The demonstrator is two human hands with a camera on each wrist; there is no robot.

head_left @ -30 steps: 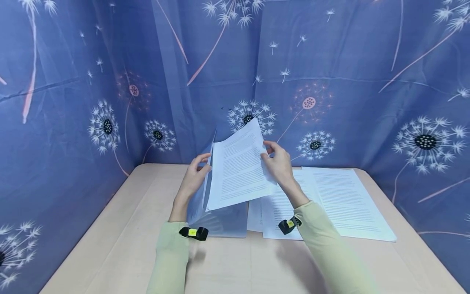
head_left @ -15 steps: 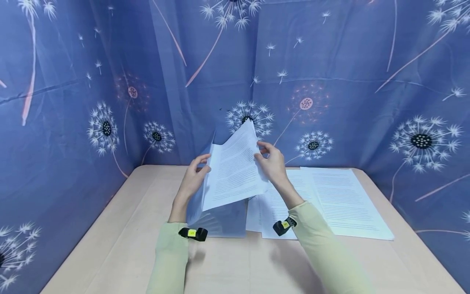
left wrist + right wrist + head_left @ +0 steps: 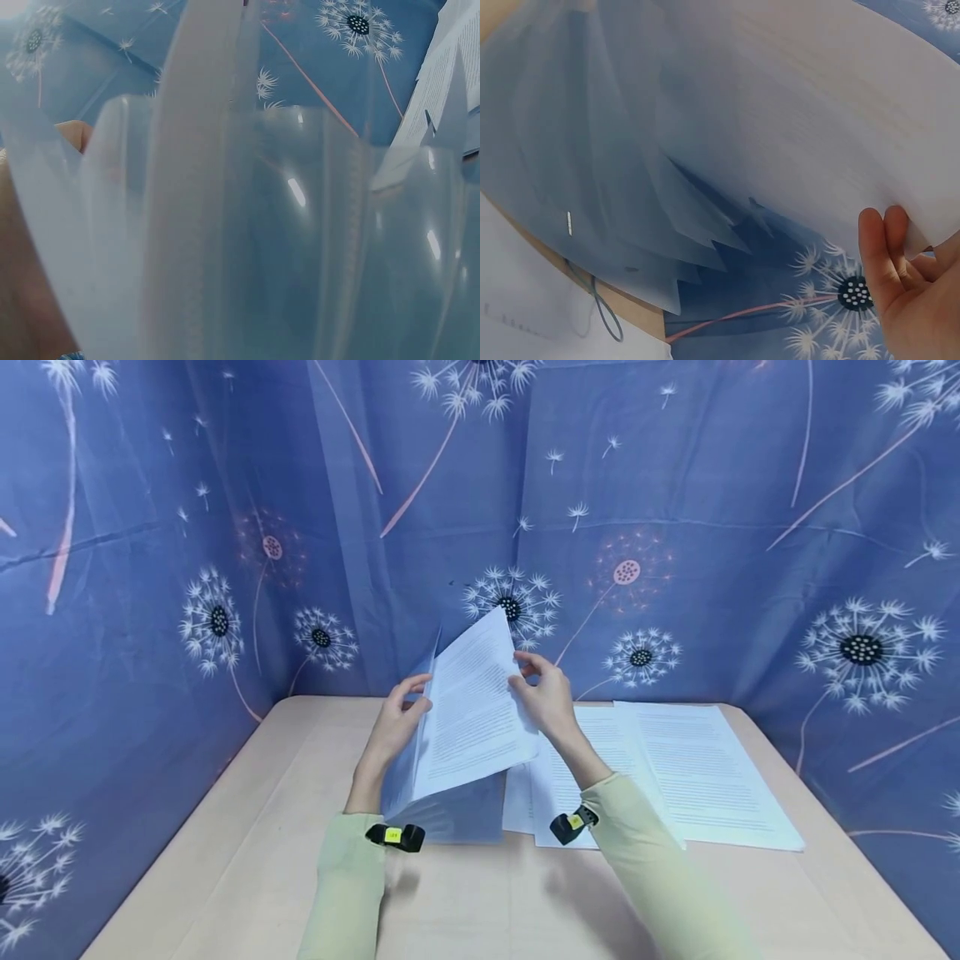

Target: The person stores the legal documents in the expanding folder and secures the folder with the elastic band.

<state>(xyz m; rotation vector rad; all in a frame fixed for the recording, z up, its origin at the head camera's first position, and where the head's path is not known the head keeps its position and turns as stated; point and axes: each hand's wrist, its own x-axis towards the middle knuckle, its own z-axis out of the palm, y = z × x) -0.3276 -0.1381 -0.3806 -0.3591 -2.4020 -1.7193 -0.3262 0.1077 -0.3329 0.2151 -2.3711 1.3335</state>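
A translucent blue folder [image 3: 465, 818] with several clear pockets [image 3: 289, 225] lies on the table, its left part raised. My left hand [image 3: 393, 727] grips the raised pockets at their left edge, thumb in front. In my right hand [image 3: 551, 702] I pinch the right edge of printed paper [image 3: 476, 710], which tilts up above the folder. The paper's left edge is against or inside a pocket; I cannot tell which. In the right wrist view the pockets fan out below the white paper, and my right fingertips [image 3: 885, 225] hold its edge.
More printed sheets [image 3: 712, 777] lie overlapping on the right of the pale table [image 3: 255, 860]. A thin elastic loop [image 3: 604, 307] hangs from the folder's edge. Blue dandelion-patterned cloth [image 3: 300, 485] stands behind the table and at both sides.
My right hand has moved left with the paper, toward the folder's raised pockets. The paper's bowed surface is now flatter. My left hand has stayed in place.
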